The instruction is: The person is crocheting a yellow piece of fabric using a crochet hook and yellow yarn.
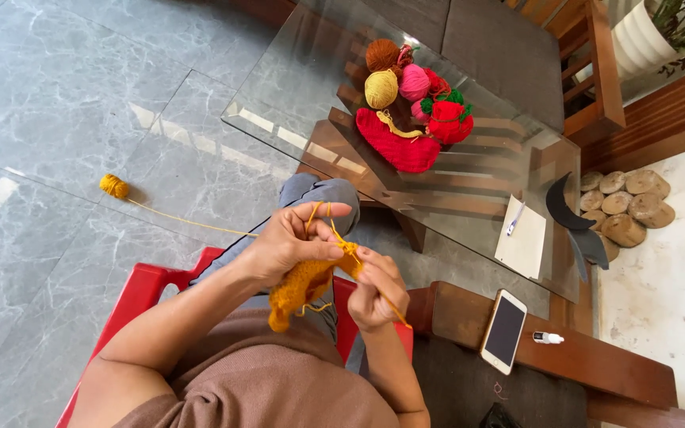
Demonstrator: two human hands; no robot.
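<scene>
My left hand [293, 240] holds a small mustard-yellow crochet piece [303, 284] over my lap, with yellow yarn looped over its fingers. My right hand [374, 292] grips a thin crochet hook [394, 311] and works at the top edge of the piece. The yarn strand [188, 223] runs left across the grey marble floor to a small yellow yarn ball [113, 186].
I sit on a red plastic chair [140, 289]. A glass table [295, 95] ahead carries yarn balls [398, 75] and red knitted pieces [396, 147], a notepad with pen [523, 238]. A phone [505, 330] and small white bottle [548, 338] lie on a wooden armrest at right.
</scene>
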